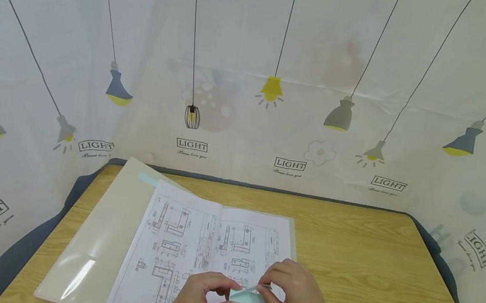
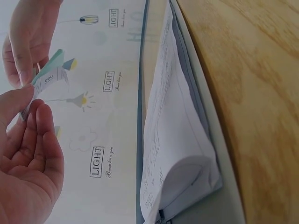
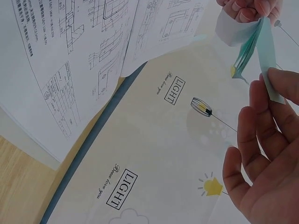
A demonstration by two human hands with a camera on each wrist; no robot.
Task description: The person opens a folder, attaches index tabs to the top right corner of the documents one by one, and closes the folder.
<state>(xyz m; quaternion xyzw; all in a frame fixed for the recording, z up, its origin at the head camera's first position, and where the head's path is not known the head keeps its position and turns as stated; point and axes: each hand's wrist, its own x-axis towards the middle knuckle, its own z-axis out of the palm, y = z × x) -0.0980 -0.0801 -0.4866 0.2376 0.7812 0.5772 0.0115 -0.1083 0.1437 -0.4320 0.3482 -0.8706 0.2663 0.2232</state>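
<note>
Above an open stack of printed drawings (image 1: 174, 245), both hands hold a small pad of pale teal sticky notes (image 1: 247, 298). My left hand (image 1: 202, 296) pinches the pad's left end between thumb and fingers. At the pad's other end, my right hand (image 1: 294, 296) pinches a teal sheet (image 3: 267, 58) between thumb and fingertips. That sheet stands away from the other leaves, as the right wrist view shows. A white printed backing (image 2: 51, 80) curls out beneath the pad in the left wrist view. Fingers cover both ends of the pad.
The drawings lie in a clear plastic folder (image 1: 96, 234), its cover opened to the left. A pale teal strip (image 1: 148, 179) sits near the cover's top edge. Under everything is a wooden table (image 1: 372, 263), bordered by a white curtain (image 1: 251, 28) with printed lamps.
</note>
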